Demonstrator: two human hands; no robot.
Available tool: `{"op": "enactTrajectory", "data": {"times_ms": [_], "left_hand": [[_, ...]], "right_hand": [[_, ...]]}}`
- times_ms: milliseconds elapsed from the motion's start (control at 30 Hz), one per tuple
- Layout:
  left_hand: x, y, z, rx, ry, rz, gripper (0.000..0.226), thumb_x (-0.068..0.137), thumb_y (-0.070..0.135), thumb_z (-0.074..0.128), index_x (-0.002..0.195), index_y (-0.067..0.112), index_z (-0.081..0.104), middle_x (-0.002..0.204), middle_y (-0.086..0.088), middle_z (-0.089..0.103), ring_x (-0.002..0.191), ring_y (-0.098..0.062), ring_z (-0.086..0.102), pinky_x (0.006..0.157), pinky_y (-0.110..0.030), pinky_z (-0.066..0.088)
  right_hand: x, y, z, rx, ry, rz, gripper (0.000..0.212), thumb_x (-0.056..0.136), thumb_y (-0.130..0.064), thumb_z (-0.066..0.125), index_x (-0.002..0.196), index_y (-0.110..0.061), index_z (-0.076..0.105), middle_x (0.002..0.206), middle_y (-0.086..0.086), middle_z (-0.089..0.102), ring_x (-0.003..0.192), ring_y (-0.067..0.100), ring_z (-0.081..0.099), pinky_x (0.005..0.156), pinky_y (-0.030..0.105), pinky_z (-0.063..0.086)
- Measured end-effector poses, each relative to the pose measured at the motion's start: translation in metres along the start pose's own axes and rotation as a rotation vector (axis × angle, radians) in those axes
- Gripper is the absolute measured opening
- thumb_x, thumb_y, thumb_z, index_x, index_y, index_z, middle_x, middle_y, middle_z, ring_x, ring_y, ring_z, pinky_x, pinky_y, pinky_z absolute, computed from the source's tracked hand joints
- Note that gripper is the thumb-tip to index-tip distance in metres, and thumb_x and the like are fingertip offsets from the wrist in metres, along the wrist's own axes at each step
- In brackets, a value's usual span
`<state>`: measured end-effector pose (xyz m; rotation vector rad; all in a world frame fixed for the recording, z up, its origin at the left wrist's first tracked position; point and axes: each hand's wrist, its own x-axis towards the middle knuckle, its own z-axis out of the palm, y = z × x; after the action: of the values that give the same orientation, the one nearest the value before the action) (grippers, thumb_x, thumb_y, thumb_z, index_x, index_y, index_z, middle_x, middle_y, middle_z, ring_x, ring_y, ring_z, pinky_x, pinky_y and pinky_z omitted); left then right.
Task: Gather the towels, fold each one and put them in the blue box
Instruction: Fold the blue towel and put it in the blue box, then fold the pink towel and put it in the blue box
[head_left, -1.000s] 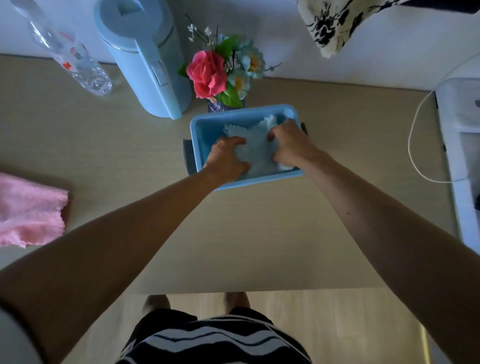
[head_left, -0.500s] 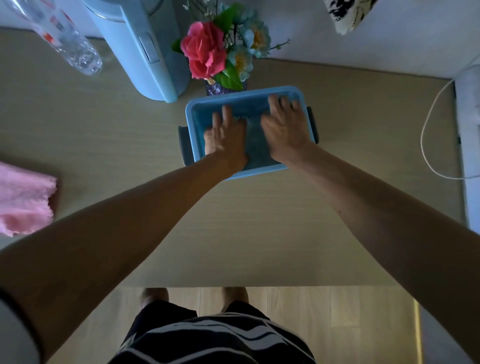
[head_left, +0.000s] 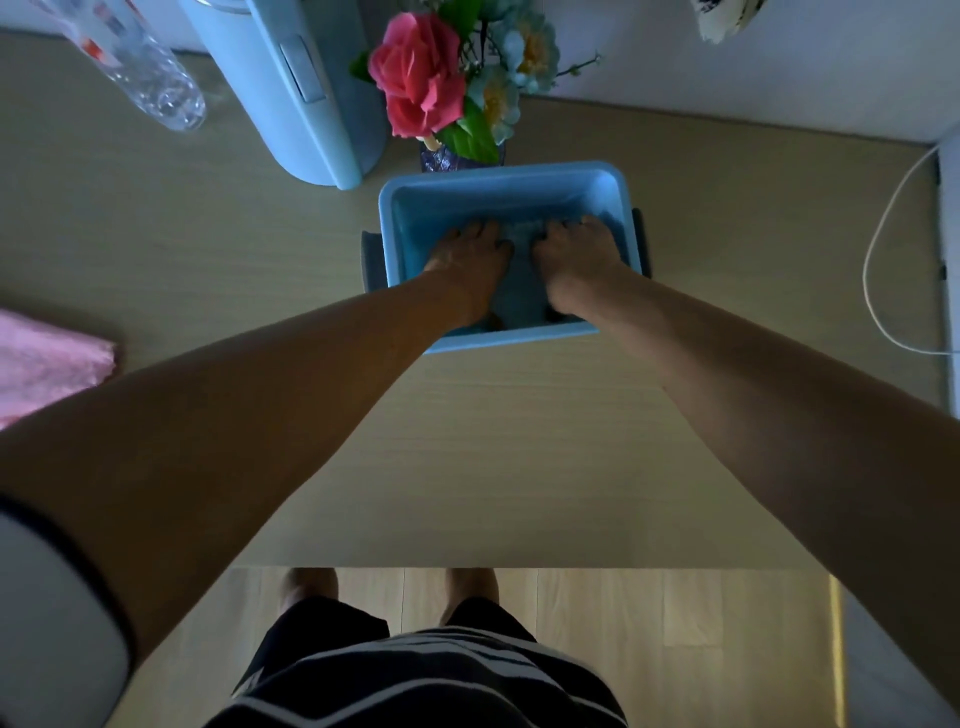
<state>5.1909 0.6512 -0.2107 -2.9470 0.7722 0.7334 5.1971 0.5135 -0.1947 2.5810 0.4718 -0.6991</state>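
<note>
Hands side by side in blue box (head_left: 400, 218), left hand (head_left: 470, 257) and right hand (head_left: 579, 254) flat, palms pressing towel (head_left: 522, 234).

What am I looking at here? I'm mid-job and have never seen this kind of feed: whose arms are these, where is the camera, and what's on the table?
There is no machine: this is a person working with bare hands. The single picture comes from a wide-angle camera on their head, looking forward and down, so the arms reach away from you and their legs show at the bottom.

Both hands are inside the blue box. The left hand and the right hand lie palm-down on a towel there, seemingly pressing rather than gripping it.

On the table, a pink towel lies at the left edge, not yet boxed. Behind the box stand a vase of flowers, a pale blue appliance and a clear plastic bottle. A white cable runs at the right.
</note>
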Motion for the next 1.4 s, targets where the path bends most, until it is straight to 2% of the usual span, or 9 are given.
{"op": "enactTrajectory", "data": {"times_ms": [200, 433, 667, 733, 900, 1033, 1133, 1300, 1400], "left_hand": [[-0.042, -0.006, -0.027, -0.376, 0.126, -0.040, 0.075, 0.077, 0.047, 0.076, 0.139, 0.016, 0.048, 0.139, -0.011, 0.052, 0.127, -0.032, 0.051, 0.101, -0.046, 0.047], [-0.177, -0.041, -0.043, -0.870, 0.748, -0.159, 0.042, 0.079, 0.020, 0.077, 0.117, 0.007, 0.064, 0.114, -0.006, 0.067, 0.103, -0.019, 0.064, 0.089, -0.023, 0.049], [-0.279, -0.114, -0.011, -1.016, 0.946, -0.420, 0.031, 0.085, 0.015, 0.074, 0.115, 0.017, 0.063, 0.109, 0.012, 0.066, 0.096, 0.013, 0.058, 0.082, -0.003, 0.044], [-0.297, -0.143, 0.008, -0.994, 0.937, -0.491, 0.031, 0.085, 0.014, 0.075, 0.114, 0.016, 0.064, 0.108, 0.010, 0.065, 0.094, 0.005, 0.059, 0.080, -0.005, 0.044], [-0.324, -0.210, 0.088, -0.821, 0.684, -0.682, 0.023, 0.083, 0.020, 0.074, 0.105, 0.016, 0.073, 0.114, -0.008, 0.061, 0.104, -0.030, 0.061, 0.090, -0.038, 0.050], [-0.337, -0.233, 0.140, -0.664, 0.261, -0.694, 0.033, 0.086, 0.040, 0.067, 0.116, 0.027, 0.071, 0.143, -0.009, 0.044, 0.128, -0.030, 0.044, 0.101, -0.043, 0.047], [-0.342, -0.240, 0.161, -0.598, 0.102, -0.647, 0.048, 0.087, 0.048, 0.062, 0.130, 0.027, 0.062, 0.148, -0.005, 0.034, 0.134, -0.026, 0.036, 0.103, -0.043, 0.047], [-0.345, -0.250, 0.181, -0.501, 0.165, -0.565, 0.072, 0.085, 0.037, 0.067, 0.148, 0.021, 0.037, 0.147, -0.002, 0.035, 0.130, -0.025, 0.040, 0.098, -0.041, 0.051], [-0.347, -0.259, 0.185, -0.522, 0.283, -0.553, 0.066, 0.079, 0.030, 0.076, 0.138, 0.016, 0.050, 0.134, -0.003, 0.049, 0.118, -0.026, 0.050, 0.095, -0.042, 0.052]], "right_hand": [[-0.029, 0.009, -0.031, 0.419, 0.070, 0.105, 0.056, 0.077, -0.035, 0.078, 0.125, -0.014, 0.059, 0.129, 0.009, 0.061, 0.114, 0.031, 0.062, 0.087, 0.038, 0.051], [-0.091, -0.044, -0.061, 1.251, 0.670, 0.212, 0.047, 0.085, -0.022, 0.075, 0.128, -0.010, 0.059, 0.122, 0.007, 0.067, 0.111, 0.022, 0.066, 0.099, 0.039, 0.051], [-0.100, -0.189, -0.110, 1.668, 0.646, 0.109, 0.051, 0.082, -0.022, 0.070, 0.126, 0.000, 0.058, 0.116, 0.012, 0.067, 0.107, 0.023, 0.068, 0.095, 0.031, 0.053], [-0.098, -0.228, -0.119, 1.675, 0.565, 0.063, 0.051, 0.085, -0.016, 0.073, 0.130, -0.003, 0.055, 0.119, 0.010, 0.066, 0.111, 0.022, 0.067, 0.097, 0.034, 0.053], [-0.099, -0.305, -0.136, 1.491, 0.511, -0.048, 0.053, 0.082, -0.029, 0.068, 0.132, -0.014, 0.055, 0.123, 0.003, 0.064, 0.109, 0.016, 0.065, 0.095, 0.043, 0.053], [-0.098, -0.341, -0.146, 1.456, 0.420, -0.072, 0.054, 0.084, -0.026, 0.069, 0.134, -0.015, 0.053, 0.129, 0.003, 0.059, 0.111, 0.016, 0.064, 0.098, 0.046, 0.051], [-0.093, -0.355, -0.147, 1.425, 0.399, -0.069, 0.054, 0.086, -0.021, 0.072, 0.136, -0.015, 0.052, 0.131, 0.004, 0.058, 0.112, 0.017, 0.064, 0.099, 0.046, 0.050], [-0.087, -0.366, -0.147, 1.392, 0.389, -0.028, 0.054, 0.086, -0.021, 0.073, 0.135, -0.016, 0.052, 0.132, 0.007, 0.058, 0.110, 0.018, 0.064, 0.099, 0.043, 0.051], [-0.087, -0.369, -0.143, 1.391, 0.366, -0.012, 0.055, 0.086, -0.021, 0.073, 0.136, -0.017, 0.051, 0.132, 0.007, 0.058, 0.110, 0.017, 0.064, 0.099, 0.043, 0.051]]}}
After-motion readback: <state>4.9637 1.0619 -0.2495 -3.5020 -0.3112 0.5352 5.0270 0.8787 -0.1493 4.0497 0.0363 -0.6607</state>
